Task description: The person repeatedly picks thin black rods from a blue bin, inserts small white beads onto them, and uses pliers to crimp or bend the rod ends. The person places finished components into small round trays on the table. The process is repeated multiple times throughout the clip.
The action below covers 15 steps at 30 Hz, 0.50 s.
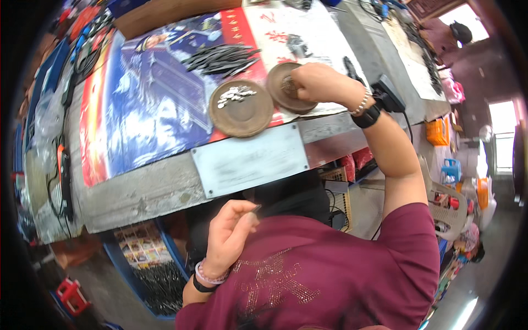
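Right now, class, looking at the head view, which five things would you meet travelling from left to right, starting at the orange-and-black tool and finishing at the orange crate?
Orange-and-black tool → brown dish of silvery pieces → right hand → black corded box → orange crate.

Upper centre: red characters (276, 37) on white sheet (327, 30), gold characters (237, 26) on red strip (250, 41). Lower centre: studded lettering (301, 292) on shirt (357, 264).

Two brown dishes (242, 121), two hands (226, 235), one pile of black strips (223, 59) (too overlapped to count)
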### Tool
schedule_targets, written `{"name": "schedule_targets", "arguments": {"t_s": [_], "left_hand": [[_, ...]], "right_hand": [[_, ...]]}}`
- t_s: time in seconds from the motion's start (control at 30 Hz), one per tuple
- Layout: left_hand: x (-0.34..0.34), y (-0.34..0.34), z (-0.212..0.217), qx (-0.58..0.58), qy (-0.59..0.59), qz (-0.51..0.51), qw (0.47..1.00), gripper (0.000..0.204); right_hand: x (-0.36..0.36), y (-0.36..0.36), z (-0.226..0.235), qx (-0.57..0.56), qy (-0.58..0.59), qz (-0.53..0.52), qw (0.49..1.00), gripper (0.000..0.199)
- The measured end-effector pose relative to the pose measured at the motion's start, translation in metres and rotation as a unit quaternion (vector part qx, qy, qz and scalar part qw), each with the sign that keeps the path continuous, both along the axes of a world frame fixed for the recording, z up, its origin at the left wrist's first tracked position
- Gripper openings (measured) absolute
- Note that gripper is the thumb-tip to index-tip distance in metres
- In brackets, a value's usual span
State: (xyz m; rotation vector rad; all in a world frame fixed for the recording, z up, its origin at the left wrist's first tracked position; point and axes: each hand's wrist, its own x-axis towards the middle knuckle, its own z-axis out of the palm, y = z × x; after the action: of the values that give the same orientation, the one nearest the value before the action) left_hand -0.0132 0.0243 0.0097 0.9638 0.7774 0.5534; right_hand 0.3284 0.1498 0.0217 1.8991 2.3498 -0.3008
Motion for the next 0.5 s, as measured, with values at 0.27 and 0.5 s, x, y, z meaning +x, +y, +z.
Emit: {"name": "schedule_targets", "arguments": {"t_s": [0.27,0.5], "left_hand": [[-0.005,-0.006,-0.005,0.010,0.002,0.010,1.000,0.013],[-0.005,-0.008,-0.003,0.001,-0.015,0.033,0.999,0.011]], "right_hand": [[0.005,-0.006,0.003,0.056,0.149,0.003,0.987,0.016],[0.008,-0.038,-0.014,0.136,0.401,-0.132,0.896,0.008]]}}
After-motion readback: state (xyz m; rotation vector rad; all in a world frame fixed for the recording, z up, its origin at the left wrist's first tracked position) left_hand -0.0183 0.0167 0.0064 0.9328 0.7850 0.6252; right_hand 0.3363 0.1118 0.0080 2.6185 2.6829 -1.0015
